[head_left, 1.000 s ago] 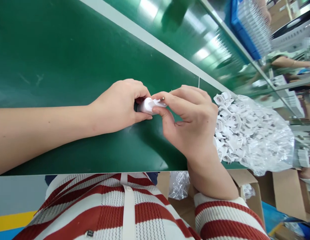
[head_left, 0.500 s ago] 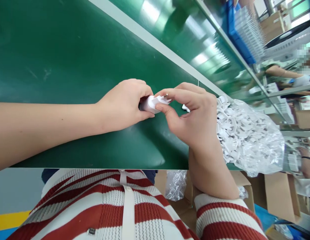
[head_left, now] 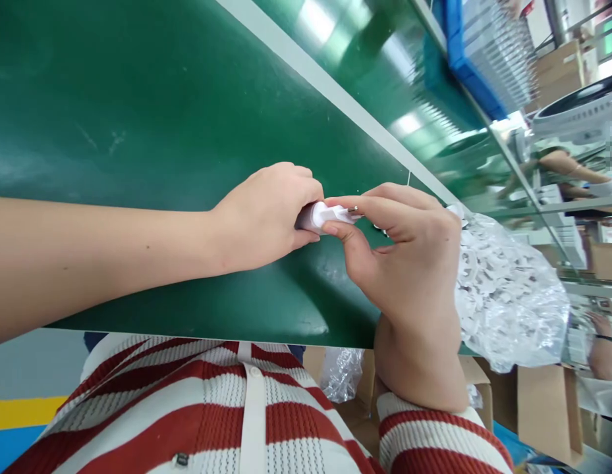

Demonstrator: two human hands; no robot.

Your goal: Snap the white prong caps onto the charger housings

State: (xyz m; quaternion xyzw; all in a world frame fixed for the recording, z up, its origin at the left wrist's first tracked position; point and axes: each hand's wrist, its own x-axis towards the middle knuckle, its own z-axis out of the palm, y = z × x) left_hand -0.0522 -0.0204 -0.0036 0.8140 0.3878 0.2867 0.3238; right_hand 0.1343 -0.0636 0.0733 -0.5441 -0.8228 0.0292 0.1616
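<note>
A white plug adapter (head_left: 330,216) with metal pins pointing right is held between both hands above the green work surface (head_left: 138,131). My left hand (head_left: 271,214) wraps round its thicker left end, and the palm hides part of it. The thumb and forefinger of my right hand (head_left: 404,243) pinch it near the pin end. Behind my right fingers, a small white piece (head_left: 379,230) lies partly hidden on the surface. To the right of my right hand sits a clear plastic bag (head_left: 518,296) full of white plastic parts.
A metal rail (head_left: 335,92) crosses diagonally behind the hands. At the upper right stands a blue tray (head_left: 473,72) with pale parts. Open cardboard boxes (head_left: 543,401) are below the right edge. Another person's arm (head_left: 605,342) shows at far right.
Both hands and the adapter appear further right and slightly lower in the view, as does much of the background. The grip on the adapter looks nearly the same.
</note>
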